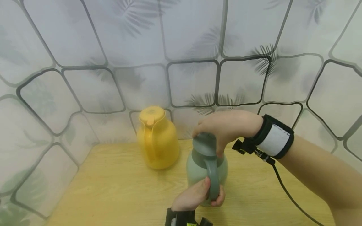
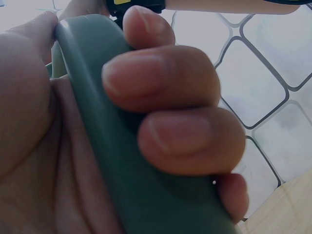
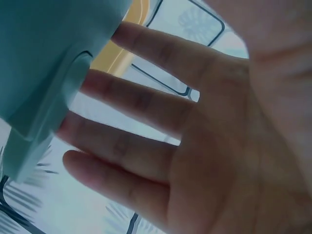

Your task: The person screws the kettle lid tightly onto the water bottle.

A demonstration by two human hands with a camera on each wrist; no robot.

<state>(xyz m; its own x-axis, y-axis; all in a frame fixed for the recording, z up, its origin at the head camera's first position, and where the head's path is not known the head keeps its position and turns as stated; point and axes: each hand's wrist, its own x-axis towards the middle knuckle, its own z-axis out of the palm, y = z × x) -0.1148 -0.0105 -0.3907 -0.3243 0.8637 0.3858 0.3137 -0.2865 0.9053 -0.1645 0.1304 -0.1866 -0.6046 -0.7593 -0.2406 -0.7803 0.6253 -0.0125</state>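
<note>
A grey-green thermos jug (image 1: 194, 171) stands upright on the table, its handle (image 1: 214, 177) toward me. My left hand (image 1: 190, 196) grips that handle low down. In the left wrist view, several curled fingers (image 2: 180, 141) wrap the handle from one side, with the palm against the other. Over the jug's top arches my right hand (image 1: 226, 125), holding the lid (image 1: 204, 145) between the thumb on the right and the fingers on the far left side. The right wrist view shows long, fairly straight fingers (image 3: 141, 97) with their tips at the green lid's edge.
A yellow thermos jug (image 1: 167, 144) stands to the left, a little farther back, its lid on. Behind the wooden table (image 1: 118, 188) rises a wall covering (image 1: 192, 84) with leaf and line patterns. A black cable (image 1: 288, 196) hangs from the right wristband (image 1: 272, 138).
</note>
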